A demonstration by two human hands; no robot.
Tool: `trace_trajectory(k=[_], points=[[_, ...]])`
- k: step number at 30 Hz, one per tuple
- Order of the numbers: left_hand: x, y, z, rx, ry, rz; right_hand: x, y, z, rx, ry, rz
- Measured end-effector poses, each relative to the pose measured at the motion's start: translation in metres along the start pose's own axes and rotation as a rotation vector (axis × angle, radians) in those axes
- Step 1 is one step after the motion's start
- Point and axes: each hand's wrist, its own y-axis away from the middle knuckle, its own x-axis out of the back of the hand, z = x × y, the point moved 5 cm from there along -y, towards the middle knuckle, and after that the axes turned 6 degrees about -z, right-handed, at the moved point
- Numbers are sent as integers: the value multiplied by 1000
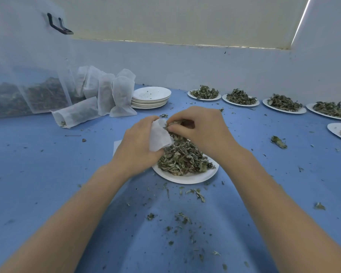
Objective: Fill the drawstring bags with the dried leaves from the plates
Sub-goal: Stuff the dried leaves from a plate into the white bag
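With the left hand gripping the white drawstring bag over the paper plate, the right hand, pinching dried leaves, should push them deep past the mouth.

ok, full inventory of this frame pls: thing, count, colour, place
bag in hand: 1, white, above near plate
near plate: 1, white, centre, heaped with dried leaves
far plates: 5 visible, white, right back, each holding leaves
empty plates: 1 stack, white, back centre
filled bags: about six, white, back left, one lying down
large bags: translucent, far left, leaves inside, count unclear
loose leaf bits: many, green, scattered on blue table
left hand: grips bag
right hand: pinches leaves at bag mouth
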Motion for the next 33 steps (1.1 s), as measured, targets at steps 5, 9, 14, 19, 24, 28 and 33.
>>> trace_trajectory(k=[5,9,14,19,24,28,33], points=[[-2,2,7,-74,-52,-17,-9,2,-3,-27,-24,-197],[-1,4,7,-85,-47,-17,-8,8,-3,-40,-252,-443],[-4,4,9,-73,-16,-27,-3,6,-1,-52,-269,-281],[-4,4,11,-75,29,-6,-11,5,-1,-60,-240,-137],[-1,6,8,-72,34,-5,-2,6,3,-72,-310,-309],[3,6,4,-60,20,19,17,5,15,-142,-115,-218],[4,7,1,-73,7,14,5,15,27,-279,126,-598]])
